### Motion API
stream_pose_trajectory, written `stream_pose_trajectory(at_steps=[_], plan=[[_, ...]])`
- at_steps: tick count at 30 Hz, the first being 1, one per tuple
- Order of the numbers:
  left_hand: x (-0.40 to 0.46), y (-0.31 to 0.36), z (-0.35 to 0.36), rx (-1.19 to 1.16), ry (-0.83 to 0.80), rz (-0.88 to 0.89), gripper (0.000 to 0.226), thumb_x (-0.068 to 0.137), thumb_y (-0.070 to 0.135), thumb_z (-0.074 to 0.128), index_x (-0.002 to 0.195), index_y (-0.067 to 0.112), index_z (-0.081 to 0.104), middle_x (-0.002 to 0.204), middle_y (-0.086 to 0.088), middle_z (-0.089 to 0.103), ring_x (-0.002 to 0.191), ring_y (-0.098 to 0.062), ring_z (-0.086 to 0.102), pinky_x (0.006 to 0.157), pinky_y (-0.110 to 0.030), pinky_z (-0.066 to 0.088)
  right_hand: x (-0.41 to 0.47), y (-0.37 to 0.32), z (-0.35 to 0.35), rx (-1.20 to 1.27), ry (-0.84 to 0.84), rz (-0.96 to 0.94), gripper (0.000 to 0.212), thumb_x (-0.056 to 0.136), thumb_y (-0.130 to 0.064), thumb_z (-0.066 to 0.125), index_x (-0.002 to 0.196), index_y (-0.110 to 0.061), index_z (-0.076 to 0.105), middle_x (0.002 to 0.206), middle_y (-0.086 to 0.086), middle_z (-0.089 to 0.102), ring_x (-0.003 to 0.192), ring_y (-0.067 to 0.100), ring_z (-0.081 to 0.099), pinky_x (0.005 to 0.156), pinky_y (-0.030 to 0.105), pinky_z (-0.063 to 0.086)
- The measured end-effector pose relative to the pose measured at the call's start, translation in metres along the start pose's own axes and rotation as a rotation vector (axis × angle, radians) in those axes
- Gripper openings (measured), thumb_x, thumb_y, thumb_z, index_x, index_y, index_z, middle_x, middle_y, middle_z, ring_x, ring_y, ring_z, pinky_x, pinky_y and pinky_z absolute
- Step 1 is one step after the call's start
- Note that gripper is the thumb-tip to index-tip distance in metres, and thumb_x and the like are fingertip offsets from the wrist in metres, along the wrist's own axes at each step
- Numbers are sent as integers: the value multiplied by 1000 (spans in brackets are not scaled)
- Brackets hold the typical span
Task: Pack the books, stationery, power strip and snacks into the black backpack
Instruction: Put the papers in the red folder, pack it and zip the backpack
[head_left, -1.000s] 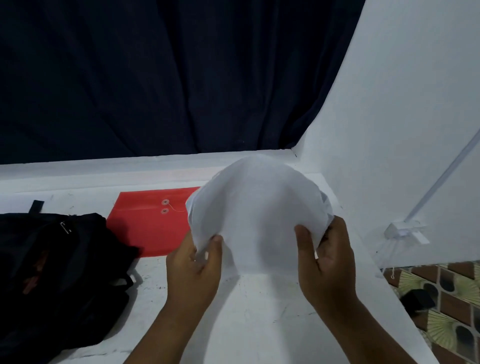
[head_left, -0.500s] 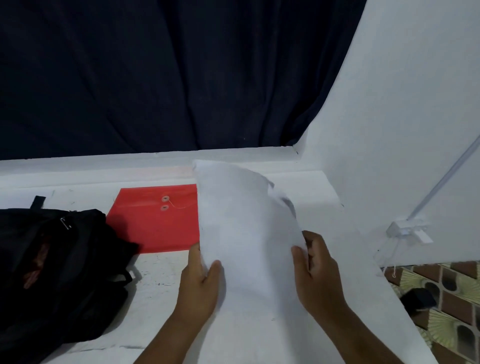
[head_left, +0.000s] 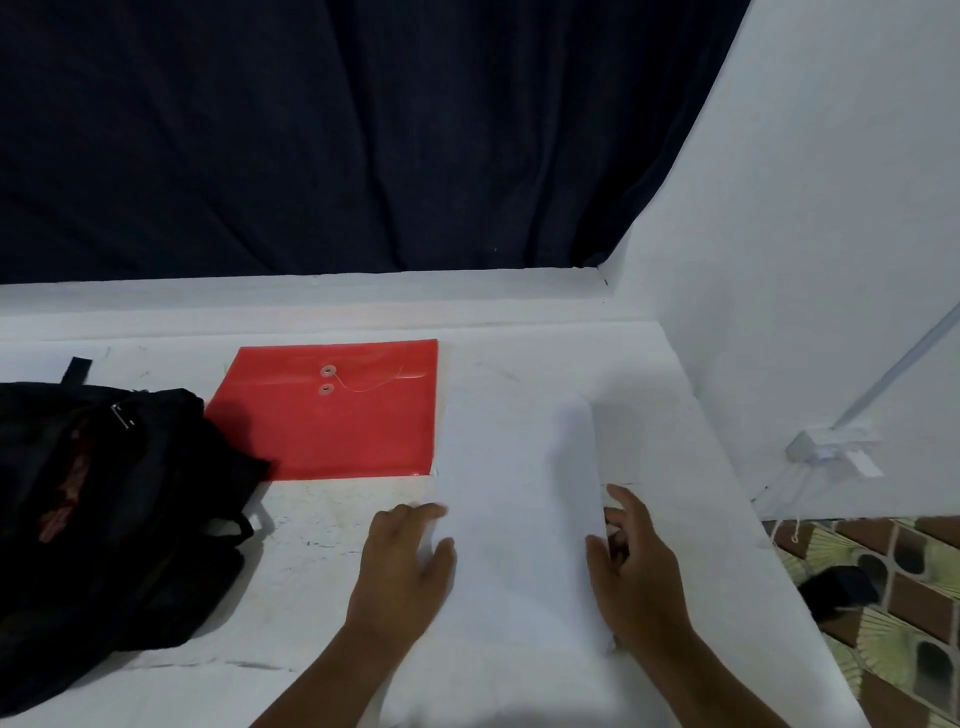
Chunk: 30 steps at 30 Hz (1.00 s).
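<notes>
- This looks like a makeshift recording corner in a home, not an office or shop.
- A dark blue curtain hangs in folds as a backdrop behind a white-painted, scuffed table.
- A plain white wall closes the right side.
- Patterned floor tiles with fan and brick motifs show beyond the table's edge, domestic in style.
</notes>
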<state>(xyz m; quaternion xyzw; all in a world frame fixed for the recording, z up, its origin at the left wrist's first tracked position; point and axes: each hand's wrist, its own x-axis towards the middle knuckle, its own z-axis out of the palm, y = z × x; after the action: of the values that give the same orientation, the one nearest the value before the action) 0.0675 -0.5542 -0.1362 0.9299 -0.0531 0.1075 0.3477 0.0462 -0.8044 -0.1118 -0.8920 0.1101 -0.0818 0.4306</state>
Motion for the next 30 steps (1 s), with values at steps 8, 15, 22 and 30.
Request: stream_pose_trajectory(at_steps=[8, 15, 22, 30], plan=[[-1, -4, 3, -78, 49, 18, 40, 80, 45, 65, 111, 21, 74, 114, 4, 56, 115, -9, 49, 100, -7, 32, 3, 13, 5, -10, 101, -80, 51, 83, 3, 65, 130, -17, 57, 116, 3, 66, 97, 17, 62, 85, 27, 49], [-18, 6, -2, -132, 124, -59, 49, 85, 46, 62, 129, 24, 66, 130, 5, 54, 127, -13, 48, 105, -27, 41, 3, 13, 5, -109, 108, -261, 44, 78, 5, 72, 116, -15, 63, 135, 9, 49, 122, 28, 48, 82, 28, 49], [-77, 18, -44, -202, 342, -208, 35, 90, 27, 61, 115, 51, 56, 116, 29, 57, 110, -8, 58, 86, -17, 48, -15, -53, 34, 114, -88, -476, 27, 84, -4, 69, 106, -19, 64, 129, 1, 53, 124, 15, 45, 98, -2, 24], [-134, -34, -133, -261, 603, -453, 33, 94, 9, 66, 120, 30, 66, 117, 21, 65, 111, 6, 58, 84, -22, 53, -76, -131, 108, 206, -461, -649, 21, 89, -20, 65, 98, -38, 61, 117, -26, 54, 117, 1, 51, 97, 14, 38]])
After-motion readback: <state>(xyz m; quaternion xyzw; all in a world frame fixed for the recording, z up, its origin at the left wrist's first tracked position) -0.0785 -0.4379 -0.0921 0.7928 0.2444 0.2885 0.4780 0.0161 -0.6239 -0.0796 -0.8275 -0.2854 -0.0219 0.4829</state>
